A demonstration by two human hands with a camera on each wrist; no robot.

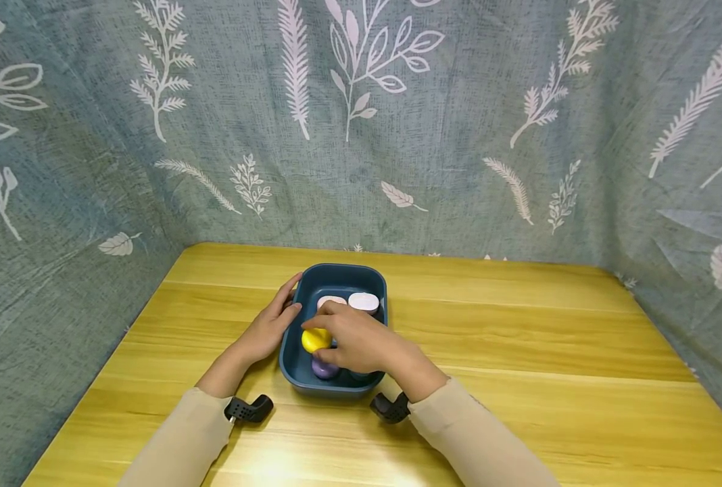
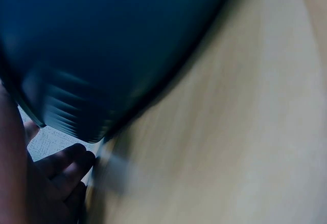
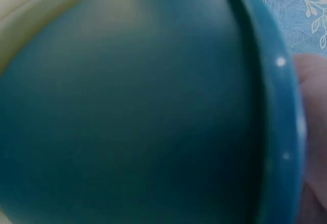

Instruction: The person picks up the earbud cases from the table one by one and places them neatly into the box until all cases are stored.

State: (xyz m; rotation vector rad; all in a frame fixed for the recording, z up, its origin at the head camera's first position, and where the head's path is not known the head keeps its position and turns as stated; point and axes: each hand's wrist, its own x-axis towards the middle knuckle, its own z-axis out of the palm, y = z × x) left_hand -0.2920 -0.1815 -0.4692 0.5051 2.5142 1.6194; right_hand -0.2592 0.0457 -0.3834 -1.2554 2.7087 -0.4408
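Two hands: your left hand (image 1: 271, 326) rests open-fingered on the blue tray (image 1: 335, 274) rim's left side.
Right hand (image 1: 359, 340): fingers curl over the yellow piece (image 1: 314, 338), lower centre; grip unclear.

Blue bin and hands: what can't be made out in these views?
- Head view: right hand covers part of the bin; whether it grips the yellow piece is hidden.
- Left wrist view: blurred; only the bin's wall and left hand show.
- Right wrist view: bin wall fills it, contents hidden.
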